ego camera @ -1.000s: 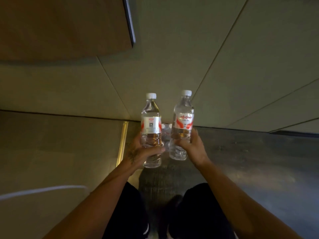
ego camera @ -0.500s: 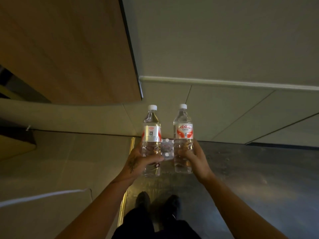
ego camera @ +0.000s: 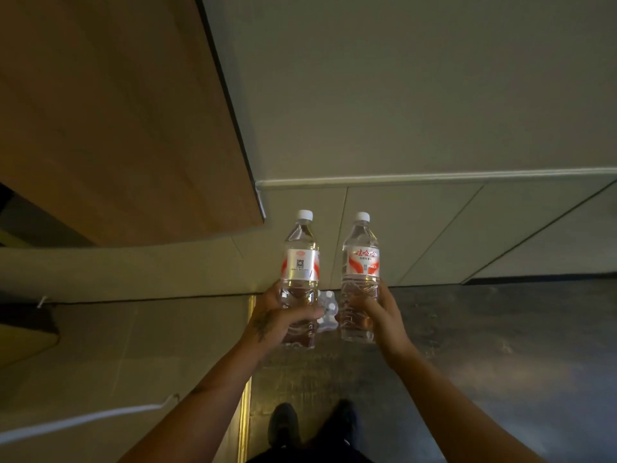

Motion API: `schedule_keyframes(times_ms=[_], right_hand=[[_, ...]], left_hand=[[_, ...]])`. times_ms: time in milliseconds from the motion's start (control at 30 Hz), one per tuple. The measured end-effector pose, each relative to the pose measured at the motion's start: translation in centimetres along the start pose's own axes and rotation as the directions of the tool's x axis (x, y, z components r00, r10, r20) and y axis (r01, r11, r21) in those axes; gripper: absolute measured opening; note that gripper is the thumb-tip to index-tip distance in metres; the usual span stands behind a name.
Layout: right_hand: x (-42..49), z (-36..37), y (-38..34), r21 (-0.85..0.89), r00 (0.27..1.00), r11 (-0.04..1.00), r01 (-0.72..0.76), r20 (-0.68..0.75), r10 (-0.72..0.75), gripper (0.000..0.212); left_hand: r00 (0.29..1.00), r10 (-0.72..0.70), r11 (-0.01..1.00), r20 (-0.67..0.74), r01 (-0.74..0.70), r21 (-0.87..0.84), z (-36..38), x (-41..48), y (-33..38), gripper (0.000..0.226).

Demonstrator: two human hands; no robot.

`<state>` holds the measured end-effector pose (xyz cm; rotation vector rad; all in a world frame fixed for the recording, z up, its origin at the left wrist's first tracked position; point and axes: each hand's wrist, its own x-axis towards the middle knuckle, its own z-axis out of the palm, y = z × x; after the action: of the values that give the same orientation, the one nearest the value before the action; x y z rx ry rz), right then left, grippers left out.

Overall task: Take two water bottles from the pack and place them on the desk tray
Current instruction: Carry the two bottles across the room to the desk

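Person stands w/ 2 bottles held out in front, upright, caps up. Left hand (ego camera: 280,320) has fingers wrapped round the lower body of the left bottle (ego camera: 299,272), thumb across the front; right hand (ego camera: 379,317) grips the right bottle (ego camera: 360,269) the same way, below the label. Low grip likely keeps both steady for carrying and leaves the bases free to set down. Between the hands, down on the floor, the pack (ego camera: 328,310) shows a few caps. No desk tray in view, so I'd say the carry comes next. Shoes (ego camera: 283,426) point fwd.
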<state>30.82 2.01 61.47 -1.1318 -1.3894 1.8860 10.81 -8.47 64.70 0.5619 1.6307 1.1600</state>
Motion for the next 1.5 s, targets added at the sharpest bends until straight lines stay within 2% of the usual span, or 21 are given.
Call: schedule_keyframes(times_ms=[200,367,433,567,733,867,1033,1167,1233,1500], right_hand=[[-3.1,-2.5,-1.6,0.026,0.984,0.998,0.057,-0.171,-0.051,0.078],[-8.2,-6.3,-1.3,0.023,0.911,0.995,0.100,-0.404,-0.082,0.078],[-10.9,-7.8,-0.6,0.047,0.862,0.992,0.117,-0.501,-0.078,0.072],[-16.5,-10.2,1.2,0.116,0.724,0.981,0.157,-0.689,-0.034,0.060],[-23.8,-12.1,3.6,0.172,0.515,0.970,0.173,-0.855,0.060,0.064],[-29.1,-14.0,4.9,0.193,0.370,0.962,0.195,-0.922,0.110,0.062],[-34.3,-17.1,5.3,0.209,0.265,0.951,0.229,-0.953,0.146,0.053],[-37.5,-20.1,5.4,0.192,0.218,0.952,0.238,-0.966,0.140,0.073],[-39.0,-21.8,5.9,0.190,0.207,0.949,0.250,-0.968,0.139,0.076],[-42.9,-28.8,7.3,0.235,0.186,0.930,0.283,-0.964,0.187,0.072]], left_hand=[[0.984,0.047,0.999,0.170,-0.049,0.007,4.4,1.0,3.2,0.087],[0.912,0.067,0.992,0.404,-0.103,0.069,10.0,1.4,4.0,0.079],[0.867,0.062,0.986,0.494,-0.130,0.105,12.3,1.0,3.8,0.081],[0.749,-0.013,0.976,0.663,-0.136,0.172,17.3,-0.2,2.9,0.069],[0.603,-0.133,0.957,0.787,-0.129,0.260,24.1,-2.8,0.7,0.064],[0.502,-0.189,0.929,0.844,-0.186,0.319,29.4,-5.4,-0.7,0.060],[0.407,-0.226,0.907,0.885,-0.244,0.344,35.7,-9.3,-2.0,0.060],[0.337,-0.238,0.885,0.911,-0.311,0.346,40.4,-12.5,-3.0,0.054],[0.330,-0.239,0.883,0.913,-0.318,0.346,42.5,-14.0,-3.4,0.060],[0.320,-0.262,0.869,0.910,-0.331,0.367,50.0,-17.2,-4.9,0.074]])
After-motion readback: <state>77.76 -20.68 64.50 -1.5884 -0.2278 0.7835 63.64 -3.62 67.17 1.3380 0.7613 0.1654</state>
